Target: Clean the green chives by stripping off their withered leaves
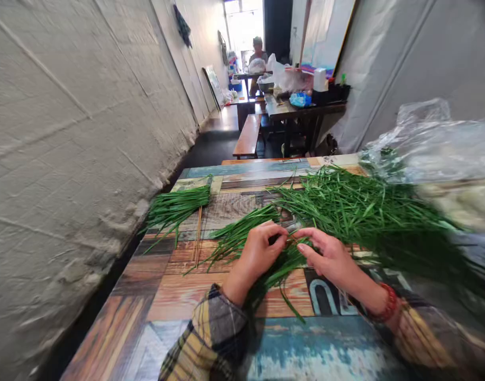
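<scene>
A loose bunch of long green leaves [292,262] is laid on the patchwork-patterned table [321,352], directly beneath the two hands. The thumb and forefinger of the left hand [262,248] are brought together at the bunch's upper end; whether leaves are pinched there cannot be told. The right hand [331,259] is held just beside it, its thumb and forefinger slightly parted, and its grip cannot be made out either. Just beyond the left hand, a second small bunch [246,227] is spread. Farther left, a neater bundle [181,201] is placed near some thin sticks [198,235]. To the right, a large heap of leaves [365,203] is bordered by a clear plastic bag [444,151]. Beyond the table, a bench [248,135] and another person [259,53] are seen.
</scene>
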Motion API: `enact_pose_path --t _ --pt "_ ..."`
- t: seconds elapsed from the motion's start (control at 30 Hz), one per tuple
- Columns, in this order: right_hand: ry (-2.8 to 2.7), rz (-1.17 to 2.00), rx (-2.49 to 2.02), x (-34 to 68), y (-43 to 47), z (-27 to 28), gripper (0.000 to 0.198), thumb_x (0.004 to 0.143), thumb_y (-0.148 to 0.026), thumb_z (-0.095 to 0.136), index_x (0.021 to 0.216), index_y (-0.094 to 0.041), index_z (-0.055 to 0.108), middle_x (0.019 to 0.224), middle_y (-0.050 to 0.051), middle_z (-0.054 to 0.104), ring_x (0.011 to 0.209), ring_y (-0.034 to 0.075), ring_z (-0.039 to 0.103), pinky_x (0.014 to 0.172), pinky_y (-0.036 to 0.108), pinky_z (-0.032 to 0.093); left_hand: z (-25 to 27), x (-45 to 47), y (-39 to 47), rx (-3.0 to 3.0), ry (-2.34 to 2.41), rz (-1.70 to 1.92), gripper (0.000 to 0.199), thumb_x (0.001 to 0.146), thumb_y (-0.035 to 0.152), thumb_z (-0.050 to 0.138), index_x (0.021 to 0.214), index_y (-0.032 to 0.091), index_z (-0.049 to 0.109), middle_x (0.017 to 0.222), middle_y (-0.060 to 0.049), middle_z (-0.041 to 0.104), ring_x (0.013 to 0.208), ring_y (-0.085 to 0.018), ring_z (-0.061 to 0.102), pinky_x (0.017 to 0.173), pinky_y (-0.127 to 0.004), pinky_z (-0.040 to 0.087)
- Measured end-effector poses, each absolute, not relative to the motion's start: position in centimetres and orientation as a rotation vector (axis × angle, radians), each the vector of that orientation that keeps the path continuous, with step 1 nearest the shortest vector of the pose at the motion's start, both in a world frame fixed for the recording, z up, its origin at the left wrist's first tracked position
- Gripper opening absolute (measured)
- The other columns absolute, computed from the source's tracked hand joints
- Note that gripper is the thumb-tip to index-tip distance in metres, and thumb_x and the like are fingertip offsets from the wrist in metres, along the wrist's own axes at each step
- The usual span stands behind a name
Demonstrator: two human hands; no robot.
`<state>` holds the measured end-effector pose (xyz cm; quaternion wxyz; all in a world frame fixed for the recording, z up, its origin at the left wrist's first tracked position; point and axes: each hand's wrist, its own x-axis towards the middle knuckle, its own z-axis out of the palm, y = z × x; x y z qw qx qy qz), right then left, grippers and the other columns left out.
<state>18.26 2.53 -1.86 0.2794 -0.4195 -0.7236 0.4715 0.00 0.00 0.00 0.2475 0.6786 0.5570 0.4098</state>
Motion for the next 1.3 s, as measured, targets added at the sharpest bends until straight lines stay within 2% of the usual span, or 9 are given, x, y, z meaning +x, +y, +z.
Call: enact_pose_path --t 0.27,0.4,0.5,0.6,0.77,0.9,1.03,1.17,1.3 --pt "-1.863 1.311 -1.123 18.3 2.3 -2.1 0.050 0.088 -0.036 0.052 0.136 -0.028 0.040 0.065 -0.007 0.051 0.039 0.006 0.044 0.039 0.020 0.038 0.1 0.4 -0.3 1.904 1.489 1.077 0.013 0.080 0.013 0.057 0.073 0.015 0.068 0.068 -0.001 0.061 0.063 -0.010 0.052 0.060 -0.021 0.036" --pt "-1.864 1.326 -1.078 18.2 2.3 -2.0 0.041 0.087 -0.036 0.054 0.126 -0.025 0.049 0.068 -0.005 0.054 0.043 0.006 0.046 0.039 0.019 0.036 -0.2 0.4 -0.3 1.916 1.465 0.999 0.011 0.074 0.010 0.058 0.071 0.015 0.068 0.066 0.000 0.060 0.062 -0.011 0.051 0.058 -0.021 0.036" --pt "-1.855 1.317 -1.063 18.3 2.4 -1.9 0.036 0.087 -0.036 0.054 0.121 -0.024 0.052 0.068 -0.004 0.056 0.044 0.006 0.045 0.040 0.019 0.037 -0.3 0.3 -0.3 1.857 1.495 0.956 0.017 0.072 0.008 0.056 0.079 0.016 0.070 0.073 -0.002 0.066 0.065 -0.012 0.056 0.061 -0.022 0.039" --pt "-1.819 1.317 -1.080 18.3 2.3 -1.9 0.038 0.087 -0.037 0.054 0.123 -0.023 0.051 0.064 -0.005 0.054 0.044 0.007 0.044 0.040 0.019 0.037 -0.4 0.2 -0.2 1.765 1.522 0.938 0.025 0.074 0.009 0.053 0.089 0.016 0.071 0.083 -0.004 0.072 0.074 -0.015 0.062 0.070 -0.024 0.044" --pt "-1.819 1.324 -1.088 18.2 2.2 -1.4 0.044 0.086 -0.039 0.054 0.127 -0.024 0.050 0.062 -0.006 0.053 0.041 0.007 0.042 0.041 0.021 0.039 -0.7 0.0 0.0 1.533 1.529 1.053 0.027 0.070 0.005 0.050 0.086 0.014 0.070 0.082 -0.004 0.071 0.077 -0.015 0.062 0.070 -0.024 0.046" --pt "-1.887 1.229 -1.065 18.2 2.1 -1.2 0.029 0.086 -0.036 0.054 0.111 -0.023 0.061 0.069 -0.003 0.061 0.052 0.010 0.054 0.062 0.028 0.051 -0.3 0.1 0.0 1.326 1.374 1.127 0.022 0.069 0.006 0.052 0.084 0.013 0.067 0.076 -0.002 0.067 0.069 -0.012 0.058 0.066 -0.021 0.044" --pt "-1.928 1.159 -1.070 18.2 2.2 -1.3 0.024 0.086 -0.033 0.055 0.106 -0.023 0.063 0.076 -0.001 0.065 0.066 0.012 0.062 0.083 0.033 0.050 0.8 0.0 -0.3 1.160 1.309 1.116 0.016 0.071 0.014 0.059 0.086 0.012 0.066 0.070 0.000 0.062 0.062 -0.010 0.053 0.058 -0.019 0.038" --pt "-1.937 1.177 -1.079 18.3 2.2 -1.5 0.026 0.087 -0.034 0.054 0.108 -0.022 0.062 0.074 -0.001 0.065 0.063 0.012 0.061 0.078 0.032 0.051 1.0 0.0 -0.3 1.080 1.309 1.142 0.018 0.074 0.028 0.064 0.083 0.012 0.066 0.063 0.001 0.058 0.055 -0.009 0.048 0.053 -0.020 0.034" --pt "-1.932 1.200 -1.082 18.2 2.1 -1.4 0.028 0.086 -0.036 0.054 0.108 -0.022 0.063 0.069 -0.002 0.063 0.057 0.012 0.058 0.068 0.030 0.051 0.5 -0.2 0.0 1.109 1.310 1.269 0.020 0.066 0.021 0.070 0.083 0.013 0.066 0.064 0.003 0.055 0.056 -0.007 0.046 0.054 -0.019 0.034"
